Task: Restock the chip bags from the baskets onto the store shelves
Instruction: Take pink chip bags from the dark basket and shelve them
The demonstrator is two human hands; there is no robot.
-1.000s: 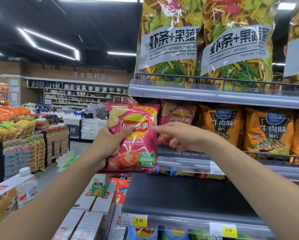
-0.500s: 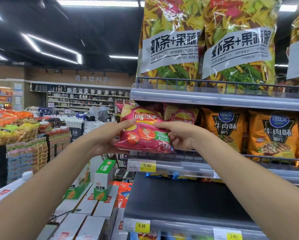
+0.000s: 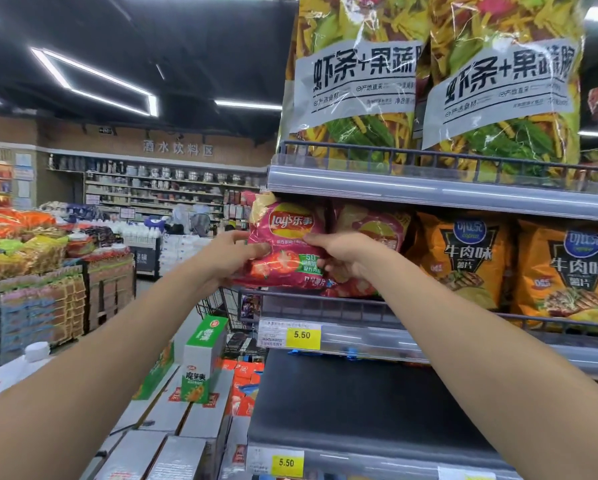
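The pink Lay's bag [image 3: 285, 244] has risen from below the rail to the shelf [image 3: 429, 329] mouth — left hand [image 3: 231, 258] and right hand [image 3: 339, 258] pinch its sides; only seating remains.

This is a supermarket. Grey metal shelves with wire front rails [image 3: 429, 195] carry rows of packaged snacks: large clear bags of coloured strips with white labels [image 3: 353, 81] above, orange foil crisp bags [image 3: 464, 258] beside a pink Lay's crisp bag [image 3: 290, 223] below. Yellow price tags reading 5.50 [image 3: 301, 335] sit in the shelf-edge strips. Across the aisle stand a stacked display of bright packets [image 3: 41, 299] and a wire shopping trolley [image 3: 221, 303]. White cartons [image 3: 173, 420] are piled beside the shelves. Far wall racks hold bottles and jars [image 3: 152, 188] under a department sign in Chinese characters [image 3: 178, 148], and white strip lights [image 3: 93, 84] cross the black ceiling.
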